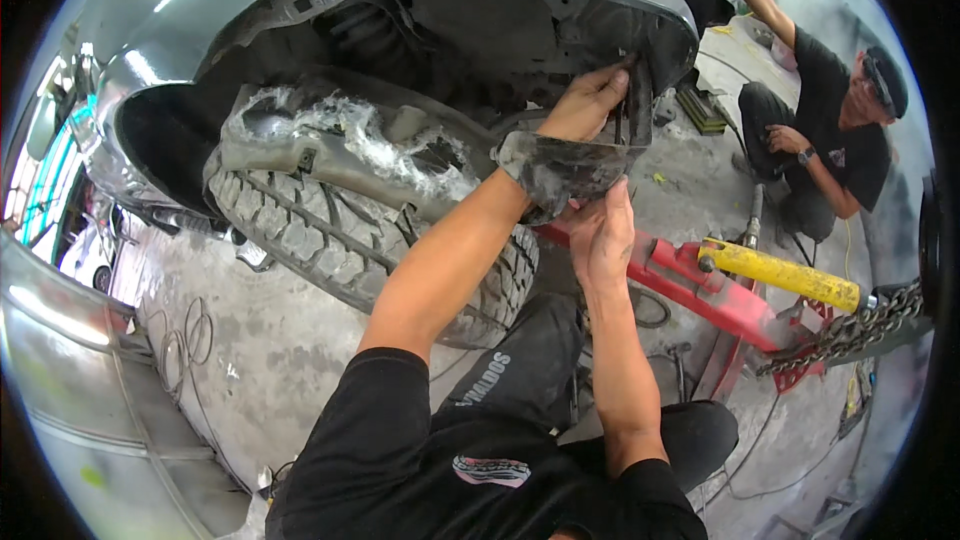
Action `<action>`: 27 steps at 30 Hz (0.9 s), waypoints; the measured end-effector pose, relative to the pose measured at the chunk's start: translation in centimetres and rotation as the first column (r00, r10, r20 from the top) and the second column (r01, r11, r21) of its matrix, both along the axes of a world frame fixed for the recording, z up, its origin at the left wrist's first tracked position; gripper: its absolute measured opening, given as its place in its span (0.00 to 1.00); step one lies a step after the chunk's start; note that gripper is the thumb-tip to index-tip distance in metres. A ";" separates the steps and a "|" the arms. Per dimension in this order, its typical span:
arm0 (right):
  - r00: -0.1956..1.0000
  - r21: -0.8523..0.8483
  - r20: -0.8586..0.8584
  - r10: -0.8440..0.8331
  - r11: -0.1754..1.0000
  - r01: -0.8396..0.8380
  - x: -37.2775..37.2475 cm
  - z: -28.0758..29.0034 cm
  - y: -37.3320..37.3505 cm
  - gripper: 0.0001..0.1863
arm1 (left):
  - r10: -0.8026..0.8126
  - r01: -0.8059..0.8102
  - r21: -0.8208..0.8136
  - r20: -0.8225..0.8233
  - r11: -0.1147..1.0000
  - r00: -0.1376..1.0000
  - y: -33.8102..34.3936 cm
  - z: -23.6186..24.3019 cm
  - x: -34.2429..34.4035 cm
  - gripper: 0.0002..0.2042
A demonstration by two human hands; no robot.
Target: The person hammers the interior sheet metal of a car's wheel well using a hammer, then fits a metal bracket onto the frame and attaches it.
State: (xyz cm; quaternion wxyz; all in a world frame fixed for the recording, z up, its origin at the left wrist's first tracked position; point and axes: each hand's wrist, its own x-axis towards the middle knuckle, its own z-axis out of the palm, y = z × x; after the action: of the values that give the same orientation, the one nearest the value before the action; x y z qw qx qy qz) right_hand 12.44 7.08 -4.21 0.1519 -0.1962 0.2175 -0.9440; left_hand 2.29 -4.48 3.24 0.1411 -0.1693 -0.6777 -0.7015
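A dusty black plastic panel (575, 162) hangs at the rear lower edge of the open wheel arch, its surface scuffed. My left hand (590, 103) reaches in above it, fingers closed beside a dark upright metal strip (643, 105); what they pinch is hidden. From below, my right hand (604, 240) grips the panel's lower edge, some fingertips out of sight behind it. Left of my hands lies a black wheel arch liner (330, 145) with torn white fibrous patches, over a chunky tyre (330, 240).
A red lifting arm (700, 290) with a yellow cylinder (790, 273) and heavy chain (850, 330) stands to my right. Another person (840, 130) crouches beyond it, one arm raised to the vehicle. Cables (185, 350) loop over the concrete floor at left.
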 end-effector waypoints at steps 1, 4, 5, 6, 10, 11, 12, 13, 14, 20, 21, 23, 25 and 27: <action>1.000 0.007 0.016 -0.001 1.000 0.001 -0.3 -0.3 0.2 0.26 | 0.027 -0.029 -0.066 -0.028 0.997 0.999 0.2 -0.2 -0.4 0.28; 0.999 0.018 -0.028 -0.016 1.000 0.016 -0.6 -0.1 0.9 0.25 | 0.145 -0.122 -0.175 0.128 0.977 0.981 1.3 1.6 1.1 0.29; 0.999 0.005 -0.004 -0.043 0.999 0.043 -0.5 -0.5 0.9 0.25 | 0.121 -0.091 -0.190 0.149 0.977 0.981 1.7 2.1 2.1 0.29; 0.998 0.020 0.027 -0.052 0.998 0.051 -0.7 -0.9 0.7 0.25 | 0.190 -0.162 -0.172 0.161 0.972 0.968 2.2 2.6 2.7 0.30; 0.990 0.080 0.084 -0.114 0.991 0.107 -0.7 -0.9 0.8 0.26 | 0.132 -0.144 0.030 0.251 0.989 0.959 2.8 2.5 2.6 0.32; 0.990 0.125 0.041 -0.135 0.984 0.129 -0.8 -0.8 1.0 0.27 | 0.113 -0.118 0.001 0.267 0.993 0.957 3.4 2.7 2.6 0.32; 0.938 0.485 0.010 -0.347 0.822 0.299 -0.9 -1.9 0.5 0.32 | 0.138 -0.146 0.010 0.266 0.989 0.954 4.0 2.8 2.8 0.29; 0.933 0.468 0.037 -0.359 0.831 0.301 -0.5 -1.3 0.5 0.32 | 0.176 -0.187 0.017 0.265 0.982 0.948 4.0 3.2 3.2 0.27; 0.929 0.420 -0.039 -0.369 0.837 0.350 -0.2 0.1 1.3 0.32 | 0.131 -0.139 0.014 0.255 0.990 0.958 3.5 2.9 2.8 0.26; 0.947 0.443 -0.083 -0.309 0.840 0.313 -0.4 0.4 3.0 0.31 | 0.298 -0.253 -0.249 0.163 0.935 0.940 1.5 1.8 1.8 0.33; 0.938 0.438 -0.077 -0.337 0.834 0.336 -0.6 0.4 2.9 0.31 | 0.358 -0.304 -0.294 0.151 0.906 0.922 0.6 1.4 1.4 0.35; 0.927 0.447 -0.051 -0.371 0.821 0.354 -1.4 -0.1 2.8 0.30 | 0.368 -0.303 -0.398 0.095 0.866 0.925 1.3 1.2 1.5 0.36; 0.881 0.324 -0.044 -0.470 0.828 0.458 -2.5 -0.3 2.4 0.28 | 0.334 -0.283 -0.220 0.246 0.934 0.910 1.6 1.6 0.6 0.33; 0.926 0.270 -0.010 -0.377 0.891 0.366 -2.8 -0.2 3.1 0.25 | 0.254 -0.198 -0.524 0.036 0.829 0.967 2.0 2.2 1.8 0.31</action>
State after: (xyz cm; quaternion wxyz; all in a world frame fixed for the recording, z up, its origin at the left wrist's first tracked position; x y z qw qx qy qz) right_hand 9.64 10.22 -4.37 -0.0017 -0.1086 0.3731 -0.9214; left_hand 4.12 -2.46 5.45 0.1370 -0.0827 -0.8622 -0.4806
